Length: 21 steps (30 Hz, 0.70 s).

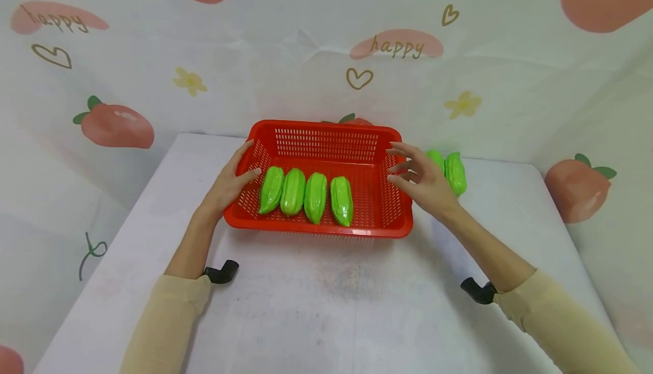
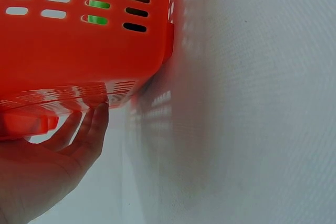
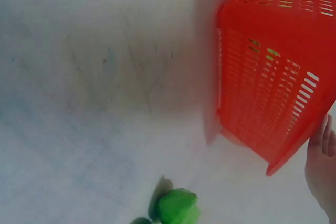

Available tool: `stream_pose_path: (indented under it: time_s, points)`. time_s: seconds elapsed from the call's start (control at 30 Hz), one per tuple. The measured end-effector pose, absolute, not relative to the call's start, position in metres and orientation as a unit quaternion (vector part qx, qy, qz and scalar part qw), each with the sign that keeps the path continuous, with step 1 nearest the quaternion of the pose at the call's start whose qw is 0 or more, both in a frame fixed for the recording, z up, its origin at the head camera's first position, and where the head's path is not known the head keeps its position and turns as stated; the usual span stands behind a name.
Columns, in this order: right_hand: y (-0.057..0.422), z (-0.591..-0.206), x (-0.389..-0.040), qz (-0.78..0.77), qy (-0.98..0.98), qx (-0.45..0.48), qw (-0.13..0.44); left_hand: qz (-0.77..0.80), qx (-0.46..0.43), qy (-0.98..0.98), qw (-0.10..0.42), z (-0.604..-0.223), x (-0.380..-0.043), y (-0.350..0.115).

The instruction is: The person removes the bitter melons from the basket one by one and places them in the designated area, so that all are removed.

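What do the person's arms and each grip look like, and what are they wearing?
The left sleeve and right sleeve are pale beige, look plain, and end along the forearms. A bent, tube-like black piece pokes out beside each sleeve end. The left grip and right grip are bare, with no gloves on.

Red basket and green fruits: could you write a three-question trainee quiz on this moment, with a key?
1. How many green fruits lie inside the red basket?
2. True or false: in the head view, the loose fruits on the table lie right of the basket.
3. Where is the left hand?
A) At the basket's side nearest the loose fruits
B) At the basket's side farthest from them
C) On a loose fruit

Key: 1. Four; 2. True; 3. B
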State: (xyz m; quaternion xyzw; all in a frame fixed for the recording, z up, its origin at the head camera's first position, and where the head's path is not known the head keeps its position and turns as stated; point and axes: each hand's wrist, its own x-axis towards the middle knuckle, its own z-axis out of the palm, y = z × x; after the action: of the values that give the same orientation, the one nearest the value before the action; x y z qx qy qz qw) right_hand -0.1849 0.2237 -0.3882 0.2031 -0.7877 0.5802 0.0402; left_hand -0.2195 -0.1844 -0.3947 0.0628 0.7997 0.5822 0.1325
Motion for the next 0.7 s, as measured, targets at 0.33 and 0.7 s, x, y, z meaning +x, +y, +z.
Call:
stream_pose_path:
  time_s: [0.33, 0.7]
  points:
    - [0.212, -0.386, -0.186, 0.541, -0.815, 0.206, -0.009, 0.588, 0.060, 0.796, 0.133, -0.393, -0.219, -0.183]
    - [0.189, -0.385, -0.189, 0.524, -0.825, 0.203, -0.056, 0.594, 0.072, 0.791, 0.130, -0.395, -0.219, -0.184]
